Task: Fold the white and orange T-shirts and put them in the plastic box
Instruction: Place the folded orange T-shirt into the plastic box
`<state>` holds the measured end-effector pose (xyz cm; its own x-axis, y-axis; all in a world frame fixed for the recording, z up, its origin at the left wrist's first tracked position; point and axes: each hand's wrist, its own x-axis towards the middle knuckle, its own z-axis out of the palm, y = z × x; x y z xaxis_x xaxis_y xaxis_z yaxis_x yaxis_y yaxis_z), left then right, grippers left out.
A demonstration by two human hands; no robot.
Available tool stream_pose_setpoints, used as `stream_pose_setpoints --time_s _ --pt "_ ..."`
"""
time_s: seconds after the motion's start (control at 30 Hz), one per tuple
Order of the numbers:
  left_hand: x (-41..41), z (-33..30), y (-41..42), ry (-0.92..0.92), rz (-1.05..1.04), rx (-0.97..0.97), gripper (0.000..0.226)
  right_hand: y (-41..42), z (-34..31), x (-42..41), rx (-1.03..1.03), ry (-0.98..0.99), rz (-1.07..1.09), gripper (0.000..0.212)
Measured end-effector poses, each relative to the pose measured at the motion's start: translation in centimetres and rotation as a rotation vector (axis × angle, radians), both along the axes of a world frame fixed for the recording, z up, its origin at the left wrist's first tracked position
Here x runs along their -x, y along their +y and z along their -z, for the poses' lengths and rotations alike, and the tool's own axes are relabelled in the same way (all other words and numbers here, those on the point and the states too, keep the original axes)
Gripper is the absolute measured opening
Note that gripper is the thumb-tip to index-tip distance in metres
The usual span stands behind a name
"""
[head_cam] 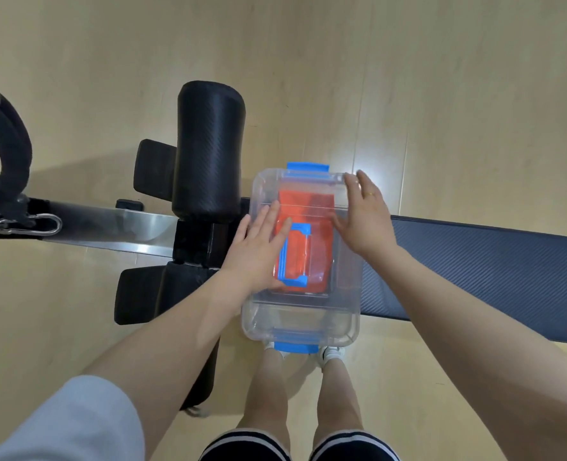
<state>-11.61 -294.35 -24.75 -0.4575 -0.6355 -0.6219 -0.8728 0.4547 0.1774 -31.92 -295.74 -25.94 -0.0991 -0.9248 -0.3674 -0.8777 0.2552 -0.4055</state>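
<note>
A clear plastic box [300, 322] with its lid on stands on the end of a padded bench. Through the lid I see a folded orange T-shirt [320, 257] lying in the box. No white T-shirt shows in this view. The lid has a blue handle [292, 257] in the middle, and blue latches sit at the far end [307, 167] and the near end [295, 347]. My left hand [259, 254] lies flat on the lid's left side, fingers spread beside the handle. On the lid's right side rests my right hand [365, 217], its fingertips at the far right corner.
The dark blue bench pad [475, 264] runs off to the right. Left of the box are a black foam roller [209, 148], black pads [142, 294] and a metal rail [116, 224] with a carabiner [29, 225]. My legs and white shoes [332, 352] stand on the wood floor below.
</note>
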Motion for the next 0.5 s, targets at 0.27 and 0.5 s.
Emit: stream_pose_setpoints --time_s 0.27,0.5 --pt "0.7 0.3 0.6 -0.036 -0.059 0.025 0.115 -7.1 0.7 -1.7 -0.261 0.055 -0.290 0.058" --pt "0.7 0.2 0.8 -0.016 -0.100 -0.008 0.116 -7.5 -0.3 -2.4 -0.171 0.086 -0.317 0.046"
